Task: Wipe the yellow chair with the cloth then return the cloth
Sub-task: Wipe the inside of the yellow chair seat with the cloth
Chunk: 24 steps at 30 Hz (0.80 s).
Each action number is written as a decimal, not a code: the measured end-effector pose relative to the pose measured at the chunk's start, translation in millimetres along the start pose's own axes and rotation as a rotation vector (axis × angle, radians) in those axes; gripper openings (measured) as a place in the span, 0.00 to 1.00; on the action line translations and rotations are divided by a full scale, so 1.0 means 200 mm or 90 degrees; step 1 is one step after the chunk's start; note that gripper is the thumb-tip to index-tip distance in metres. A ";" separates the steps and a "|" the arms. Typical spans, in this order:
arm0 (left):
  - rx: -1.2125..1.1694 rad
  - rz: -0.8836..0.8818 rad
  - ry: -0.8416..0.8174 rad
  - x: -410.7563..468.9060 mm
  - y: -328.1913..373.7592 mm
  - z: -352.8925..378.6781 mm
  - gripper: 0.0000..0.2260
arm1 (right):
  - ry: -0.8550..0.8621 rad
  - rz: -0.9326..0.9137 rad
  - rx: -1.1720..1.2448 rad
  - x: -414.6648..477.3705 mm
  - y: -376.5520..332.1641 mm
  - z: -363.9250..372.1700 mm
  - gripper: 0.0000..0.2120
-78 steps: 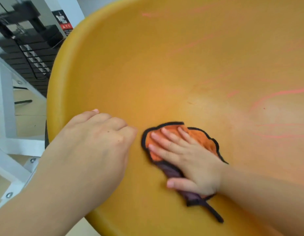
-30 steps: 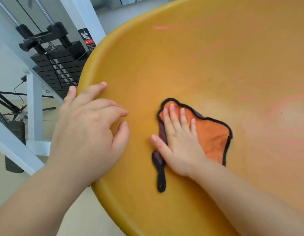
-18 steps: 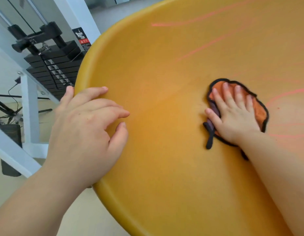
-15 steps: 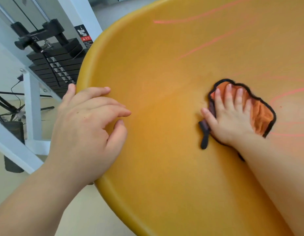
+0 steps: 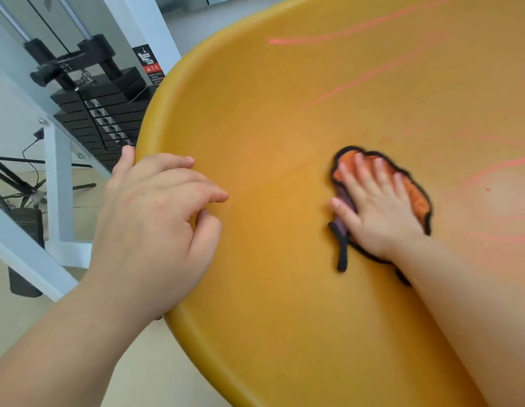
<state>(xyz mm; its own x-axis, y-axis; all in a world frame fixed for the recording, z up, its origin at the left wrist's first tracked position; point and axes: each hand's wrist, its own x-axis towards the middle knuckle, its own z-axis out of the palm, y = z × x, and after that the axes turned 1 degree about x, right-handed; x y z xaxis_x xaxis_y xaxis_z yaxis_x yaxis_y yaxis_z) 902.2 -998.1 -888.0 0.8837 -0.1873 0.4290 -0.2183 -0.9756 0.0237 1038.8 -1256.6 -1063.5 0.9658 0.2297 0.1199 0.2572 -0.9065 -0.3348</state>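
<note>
The yellow chair [image 5: 279, 118] fills most of the head view, its curved seat shell marked with pink streaks at the top and right. An orange cloth [image 5: 417, 195] with a black hem lies flat on the seat, a dark strip trailing down at its left. My right hand [image 5: 376, 210] presses flat on the cloth with fingers spread. My left hand [image 5: 155, 221] rests over the chair's left rim, thumb behind the edge and fingers curled on the seat.
Left of the chair stands a white-framed gym machine [image 5: 61, 177] with a black weight stack [image 5: 105, 113] and cables. Pale floor [image 5: 155, 374] shows below the chair's rim.
My right hand slid the cloth from near the left rim rightward across the seat, then back a little to the left. My left hand stayed on the rim.
</note>
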 end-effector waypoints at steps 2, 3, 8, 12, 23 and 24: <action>-0.021 0.004 0.003 -0.01 -0.01 0.00 0.13 | 0.005 0.092 -0.011 0.03 0.10 -0.02 0.39; -0.031 0.007 0.004 -0.01 -0.01 0.00 0.13 | -0.007 0.119 0.002 0.03 0.09 -0.03 0.40; -0.012 0.025 -0.031 0.01 -0.03 -0.03 0.14 | -0.107 -0.137 0.146 -0.12 -0.40 -0.01 0.44; 0.041 0.053 -0.005 0.10 -0.07 -0.09 0.14 | -0.114 -0.397 0.212 -0.26 -0.66 -0.05 0.38; 0.247 -0.051 -0.106 0.45 -0.13 -0.14 0.37 | 0.028 0.109 0.024 0.12 0.08 -0.04 0.42; 0.255 -0.051 -0.120 0.49 -0.13 -0.14 0.38 | 0.018 0.122 0.057 0.13 0.04 -0.06 0.44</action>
<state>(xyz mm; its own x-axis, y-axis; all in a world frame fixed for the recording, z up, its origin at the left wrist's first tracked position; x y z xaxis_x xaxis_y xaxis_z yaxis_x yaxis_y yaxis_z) 982.4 -987.4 -822.2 0.9593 -0.0913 0.2674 -0.0019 -0.9484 -0.3172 1066.7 -1262.4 -1052.8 0.9963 0.0452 0.0725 0.0725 -0.8969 -0.4362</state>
